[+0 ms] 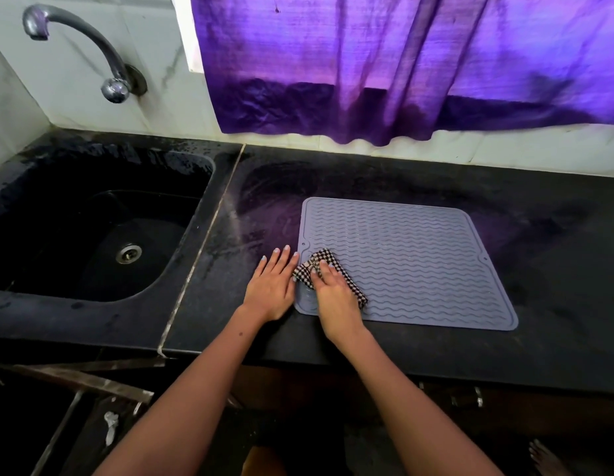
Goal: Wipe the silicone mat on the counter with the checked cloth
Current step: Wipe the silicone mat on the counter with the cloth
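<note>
A grey silicone mat (408,259) with wavy ridges lies flat on the black counter (556,269). A bunched black-and-white checked cloth (333,266) rests on the mat's near left corner. My right hand (333,297) presses down on the cloth, fingers curled over it. My left hand (274,286) lies flat on the counter just left of the mat, fingers spread, its fingertips touching the mat's left edge.
A black sink (92,235) with a metal drain is set into the counter to the left, under a curved grey tap (92,53). A purple curtain (401,63) hangs over the white tiled wall behind. The counter's front edge runs just under my wrists.
</note>
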Demonstrator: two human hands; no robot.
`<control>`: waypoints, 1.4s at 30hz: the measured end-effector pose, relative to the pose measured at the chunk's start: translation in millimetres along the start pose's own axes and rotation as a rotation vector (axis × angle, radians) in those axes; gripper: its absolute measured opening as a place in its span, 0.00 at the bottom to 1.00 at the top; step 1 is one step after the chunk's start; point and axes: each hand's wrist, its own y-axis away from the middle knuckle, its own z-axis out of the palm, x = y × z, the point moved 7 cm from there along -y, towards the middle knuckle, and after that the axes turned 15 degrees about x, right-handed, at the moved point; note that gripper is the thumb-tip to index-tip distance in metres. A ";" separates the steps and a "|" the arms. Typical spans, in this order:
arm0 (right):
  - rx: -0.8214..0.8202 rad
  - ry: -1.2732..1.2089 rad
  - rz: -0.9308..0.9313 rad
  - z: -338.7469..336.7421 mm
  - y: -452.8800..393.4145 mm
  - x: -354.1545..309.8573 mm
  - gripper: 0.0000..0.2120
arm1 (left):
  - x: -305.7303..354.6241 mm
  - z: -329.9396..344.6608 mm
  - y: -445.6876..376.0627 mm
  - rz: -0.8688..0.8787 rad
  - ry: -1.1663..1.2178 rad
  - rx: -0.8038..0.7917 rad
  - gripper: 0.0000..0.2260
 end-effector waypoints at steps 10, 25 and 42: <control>0.035 -0.280 0.247 -13.3 7.7 0.5 0.26 | 1.2 -6.4 7.9 -0.004 0.026 0.065 0.36; -0.064 0.052 0.004 -7.8 15.2 -19.5 0.19 | 0.7 -12.2 9.0 -0.025 0.041 0.075 0.37; -0.115 0.110 0.065 -17.3 20.3 -22.7 0.16 | -2.8 -6.3 7.5 -0.033 0.062 0.097 0.35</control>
